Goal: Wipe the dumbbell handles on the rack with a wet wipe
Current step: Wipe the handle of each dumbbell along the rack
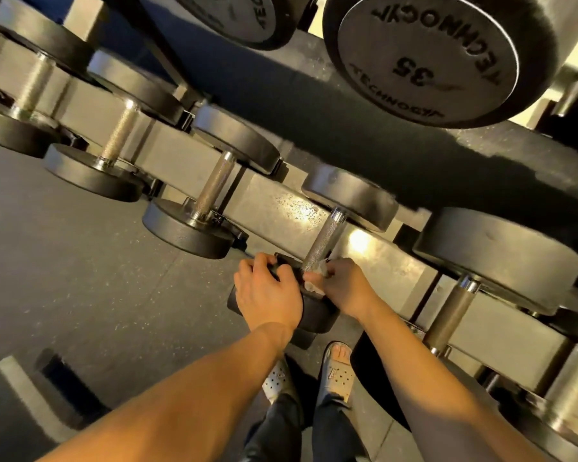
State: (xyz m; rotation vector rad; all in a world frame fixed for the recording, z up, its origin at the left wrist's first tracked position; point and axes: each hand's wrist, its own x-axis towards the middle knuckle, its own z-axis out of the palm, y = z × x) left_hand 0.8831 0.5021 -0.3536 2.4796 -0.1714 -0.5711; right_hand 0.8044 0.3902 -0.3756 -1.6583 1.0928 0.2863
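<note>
Just below frame centre, toward 6 o'clock: one dumbbell [327, 228] on the lower rack rail [274, 208]. Lying along the 1-to-7 o'clock line, far head [351, 198] at 1 o'clock, near head [314, 316] at 7 o'clock. Between the two, the knurled handle [324, 236], bare and shiny over most of its length.

Left hand [267, 291] clamped on the near head from 9 o'clock, palm down on the black rim, fingers [264, 263] curled over its upper edge.

Right hand [342, 288] at 3 o'clock of the same head, closed around a wet wipe [317, 278]. Thumb and fingers pinching it against the lowest part of the handle, at the junction of bar and near head. Wipe white and crumpled: one scrap at 12 o'clock of the knuckles, another at 9 o'clock beside the thumb, the rest hidden in the grip. Wrapped fully round the bar or not: cannot tell. Hands just beside each other, not touching.

Along the same rail toward 10 o'clock, a second dumbbell [214, 185], a third dumbbell [119, 135] and a fourth dumbbell [34, 81], well apart from both hands. Toward 4 o'clock, a fifth dumbbell [452, 311].

At 1 o'clock on the tier above, a large head marked 35 [427, 58].

At 8 o'clock, dark speckled floor [80, 245]. At 6 o'clock, two feet in perforated sandals [337, 371].
</note>
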